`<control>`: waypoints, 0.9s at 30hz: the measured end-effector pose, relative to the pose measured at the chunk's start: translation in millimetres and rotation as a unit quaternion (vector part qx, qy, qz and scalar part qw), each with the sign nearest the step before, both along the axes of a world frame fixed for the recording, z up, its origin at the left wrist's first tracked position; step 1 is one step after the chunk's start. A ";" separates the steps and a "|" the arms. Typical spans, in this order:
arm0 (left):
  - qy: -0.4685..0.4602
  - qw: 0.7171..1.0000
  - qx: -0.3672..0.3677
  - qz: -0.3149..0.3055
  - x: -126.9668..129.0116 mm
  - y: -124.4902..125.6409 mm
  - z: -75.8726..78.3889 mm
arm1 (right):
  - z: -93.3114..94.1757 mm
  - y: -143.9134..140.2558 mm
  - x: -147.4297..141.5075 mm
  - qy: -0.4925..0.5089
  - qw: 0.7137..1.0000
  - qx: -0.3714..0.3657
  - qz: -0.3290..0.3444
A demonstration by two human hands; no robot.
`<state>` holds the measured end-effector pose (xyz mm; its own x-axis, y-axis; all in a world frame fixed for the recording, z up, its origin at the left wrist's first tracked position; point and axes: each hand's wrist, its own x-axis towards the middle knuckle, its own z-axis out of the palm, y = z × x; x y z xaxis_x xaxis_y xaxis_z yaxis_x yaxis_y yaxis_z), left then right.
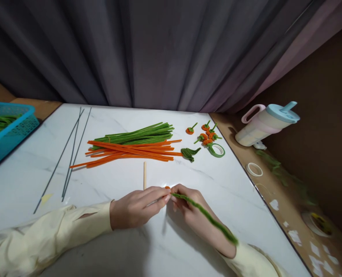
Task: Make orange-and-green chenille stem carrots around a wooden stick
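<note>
Green pipe cleaner [208, 218]: one length, lying over the right hand [194, 215] and wrist, its near end reaching the cream sleeve, its far end pinched in that hand's closed fingers. Small orange piece [167, 187]: at the meeting point of both hands, mostly hidden. Left hand [136, 207]: fingers closed on the near end of a thin wooden stick [144, 175], which points away across the white marble surface [29, 177]. Beyond, mid-surface: bundle of orange pipe cleaners [130, 151], with a bundle of green pipe cleaners [139, 134] just behind, touching. Left of these: three dark wire rods [72, 154]. Right of these: folded green piece [189, 153], green tape roll [217, 150], cluster of small orange pumpkin shapes [207, 134] with green stems. Far left edge: blue basket [3, 134]. Far right, off the surface: pink jug with blue lid [266, 123].
</note>
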<state>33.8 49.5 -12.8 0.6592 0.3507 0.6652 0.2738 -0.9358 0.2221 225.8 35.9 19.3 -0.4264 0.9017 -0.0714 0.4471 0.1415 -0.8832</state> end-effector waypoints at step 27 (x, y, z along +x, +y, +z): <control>-0.237 0.797 -0.547 0.092 9.4 4.5 18.7 | -13.1 -7.4 -13.1 -0.090 0.952 0.274 -0.099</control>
<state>43.2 54.0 5.9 0.2952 0.9539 0.0535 0.0264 -0.0641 0.9976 212.7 28.5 6.2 -0.2689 0.8862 0.3772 0.6501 0.4560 -0.6078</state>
